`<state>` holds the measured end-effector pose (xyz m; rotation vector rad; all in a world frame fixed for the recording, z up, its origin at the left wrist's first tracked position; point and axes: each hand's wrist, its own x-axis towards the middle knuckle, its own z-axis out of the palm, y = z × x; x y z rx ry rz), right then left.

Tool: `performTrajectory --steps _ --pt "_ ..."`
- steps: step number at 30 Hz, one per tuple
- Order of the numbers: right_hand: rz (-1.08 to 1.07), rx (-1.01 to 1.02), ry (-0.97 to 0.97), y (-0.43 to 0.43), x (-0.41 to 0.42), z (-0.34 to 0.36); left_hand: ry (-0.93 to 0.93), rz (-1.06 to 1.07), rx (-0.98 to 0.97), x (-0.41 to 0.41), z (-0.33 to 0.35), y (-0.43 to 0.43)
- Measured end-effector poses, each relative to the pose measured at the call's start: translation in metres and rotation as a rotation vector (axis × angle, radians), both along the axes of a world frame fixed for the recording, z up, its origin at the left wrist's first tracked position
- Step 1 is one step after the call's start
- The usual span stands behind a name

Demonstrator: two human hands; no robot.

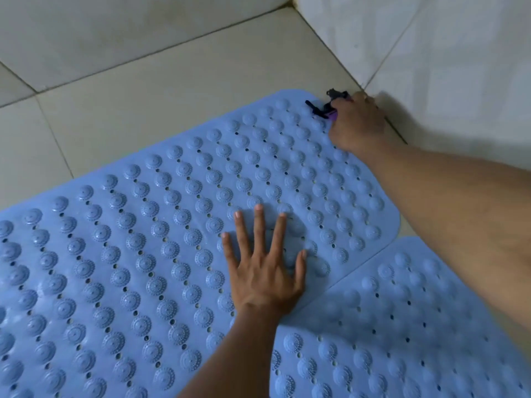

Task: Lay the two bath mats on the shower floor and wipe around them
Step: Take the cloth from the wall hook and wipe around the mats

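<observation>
Two blue studded bath mats lie flat on the tiled shower floor (pixel 161 81). The larger mat (pixel 138 254) fills the left and middle; the second mat (pixel 402 334) lies at the lower right, its edge touching the first. My left hand (pixel 264 271) presses flat on the larger mat near that seam, fingers spread. At the larger mat's far right corner by the wall, my right hand (pixel 356 124) is closed around a small purple and black tool (pixel 327 106). Most of that tool is hidden in the fist.
A white tiled wall (pixel 445 58) rises close on the right and meets the floor along a dark grout line. Another wall runs along the top left. Bare beige floor tiles lie beyond the mats' far edge.
</observation>
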<state>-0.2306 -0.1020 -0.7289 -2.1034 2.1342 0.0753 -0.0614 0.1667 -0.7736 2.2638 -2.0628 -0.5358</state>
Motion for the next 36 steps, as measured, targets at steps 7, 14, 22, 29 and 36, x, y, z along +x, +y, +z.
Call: performTrajectory --steps 7,14,22,29,36 --pt "-0.097 0.037 0.022 0.077 -0.052 -0.002 -0.008 -0.001 0.011 0.0 0.001 0.0" --pt "-0.056 0.017 0.013 0.173 -0.111 0.0 -0.047 -0.026 -0.003 -0.001 0.001 0.0" --pt "-0.185 -0.021 -0.001 0.26 -0.179 -0.008 -0.041 -0.376 -0.066 -0.021 -0.007 0.029" --pt "-0.467 -0.004 0.01 0.371 -0.239 0.007 0.045 -0.72 -0.007 -0.08 -0.005 0.196" --pt "-0.836 0.054 0.045 0.515 -0.258 0.002 -0.018 -0.754 -0.058 -0.078 -0.011 0.219"
